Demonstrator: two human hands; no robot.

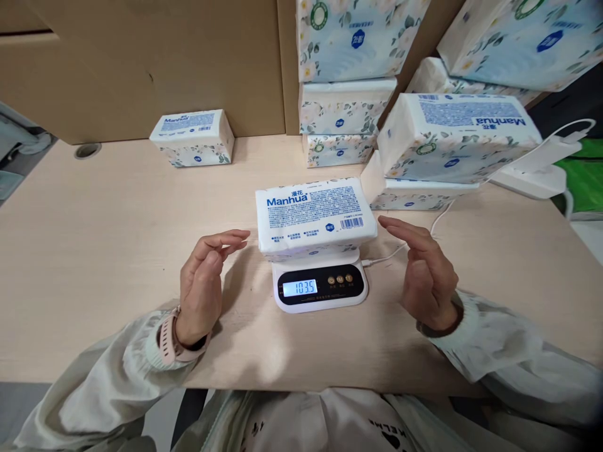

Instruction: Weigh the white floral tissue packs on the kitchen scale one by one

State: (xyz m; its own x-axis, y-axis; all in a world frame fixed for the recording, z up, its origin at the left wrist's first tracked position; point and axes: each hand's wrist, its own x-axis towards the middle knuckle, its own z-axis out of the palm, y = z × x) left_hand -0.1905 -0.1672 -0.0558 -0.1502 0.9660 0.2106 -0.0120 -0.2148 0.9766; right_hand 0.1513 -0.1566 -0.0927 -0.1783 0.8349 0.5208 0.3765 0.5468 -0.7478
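A white Manhua tissue pack rests on a small white digital scale, whose lit display reads 103.5. To the left of the pack is my left hand, open and holding nothing, its fingers stretched toward the pack without touching it. On the other side, my right hand is also open and empty, with its fingertips near the pack's right end but apart from it.
A single tissue pack stands at the back left before a cardboard box. More packs are stacked at the back middle and right. A white cable runs from the scale toward a white power strip.
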